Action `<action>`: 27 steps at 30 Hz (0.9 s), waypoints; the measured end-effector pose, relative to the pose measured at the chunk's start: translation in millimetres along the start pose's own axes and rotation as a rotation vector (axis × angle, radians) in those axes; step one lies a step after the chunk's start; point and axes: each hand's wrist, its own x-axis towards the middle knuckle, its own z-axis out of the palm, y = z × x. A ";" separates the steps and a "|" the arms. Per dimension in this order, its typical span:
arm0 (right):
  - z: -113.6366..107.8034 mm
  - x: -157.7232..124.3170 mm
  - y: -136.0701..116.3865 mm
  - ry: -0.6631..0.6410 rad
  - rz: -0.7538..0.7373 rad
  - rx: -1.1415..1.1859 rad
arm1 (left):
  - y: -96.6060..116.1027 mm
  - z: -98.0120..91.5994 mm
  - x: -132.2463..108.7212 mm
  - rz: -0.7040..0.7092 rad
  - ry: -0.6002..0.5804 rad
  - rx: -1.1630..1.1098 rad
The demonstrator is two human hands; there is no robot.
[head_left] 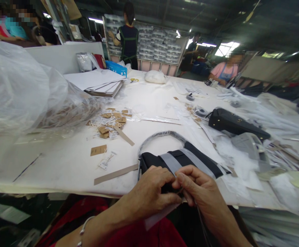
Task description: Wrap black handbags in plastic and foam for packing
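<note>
White table (64, 145) — black handbag (153, 159) near front edge; left — tan tags (104, 130), paper stack (95, 79).

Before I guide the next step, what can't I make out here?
Head view:
What sits between left hand and right hand: hidden by both.
Near edge of black bag: behind hands.
Print on brown tag: too small.
Full extent of plastic bag: cut by left edge.

Handbag (175, 155) on the table (144, 92) — tags (113, 120) to its left, another bag (235, 123) to its right.

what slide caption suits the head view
Left hand and right hand meet in front of a black bag, brown tags on the white table.
</note>
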 end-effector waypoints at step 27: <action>5.1 0.3 4.4 0.015 -0.051 0.065 | 2.5 4.0 1.1 -0.109 0.029 -0.161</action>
